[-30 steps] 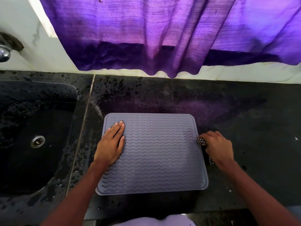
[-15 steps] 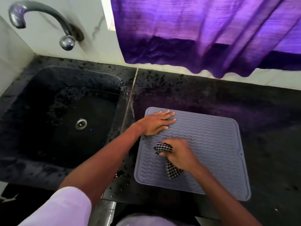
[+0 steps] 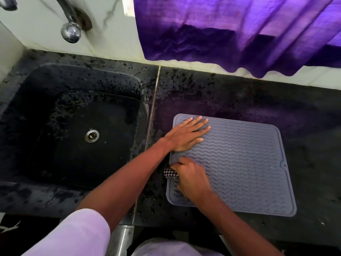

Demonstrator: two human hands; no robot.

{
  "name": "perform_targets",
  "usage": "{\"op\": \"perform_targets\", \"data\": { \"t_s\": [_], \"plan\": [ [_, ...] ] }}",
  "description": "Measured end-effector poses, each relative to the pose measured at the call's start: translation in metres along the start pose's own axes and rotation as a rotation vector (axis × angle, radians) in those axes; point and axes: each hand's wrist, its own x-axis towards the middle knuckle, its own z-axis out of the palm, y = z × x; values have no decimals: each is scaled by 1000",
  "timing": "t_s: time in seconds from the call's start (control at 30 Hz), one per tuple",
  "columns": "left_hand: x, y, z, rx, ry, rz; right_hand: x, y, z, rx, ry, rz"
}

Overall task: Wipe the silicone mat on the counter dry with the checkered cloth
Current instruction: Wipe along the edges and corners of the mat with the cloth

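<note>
One sink (image 3: 55,126), left of both hands. One checkered cloth (image 3: 170,173), bunched in our right hand (image 3: 191,179), fingers curled round it, at the left edge of the one silicone mat (image 3: 249,163). Beyond that grip our left hand (image 3: 186,136) lies flat, fingers straight, holding nothing. We judge it pins the mat to the counter (image 3: 304,145) against sliding.

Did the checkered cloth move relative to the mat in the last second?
Yes: checkered cloth crossed the mat from its right edge to left edge.

One mat (image 3: 239,163), one checkered cloth (image 3: 170,173), one sink (image 3: 64,157), one tap (image 3: 71,32), one curtain (image 3: 230,30), plus my left hand (image 3: 186,135) and right hand (image 3: 191,180).
</note>
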Motion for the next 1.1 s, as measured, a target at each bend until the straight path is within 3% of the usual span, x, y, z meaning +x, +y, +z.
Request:
{"op": "perform_targets", "data": {
  "t_s": [0.47,0.63,0.7,0.8,0.93,1.1],
  "plan": [
    [-5,13,-10,2,29,-57,-73,8,13,258,-110,14],
    [-43,31,-5,-362,435,-346,-64,46,-3,356,222,157],
    [-70,33,-7,-439,266,-394,-49,57,-10,249,291,158],
    [-94,44,-14,-377,-40,-302,-18,59,-17,108,316,160],
    [-96,64,-8,-163,-94,-292,-1,40,-10,24,216,33],
    [-94,65,-4,-7,-116,-327,-6,44,3,-57,256,8]
  ]
}}
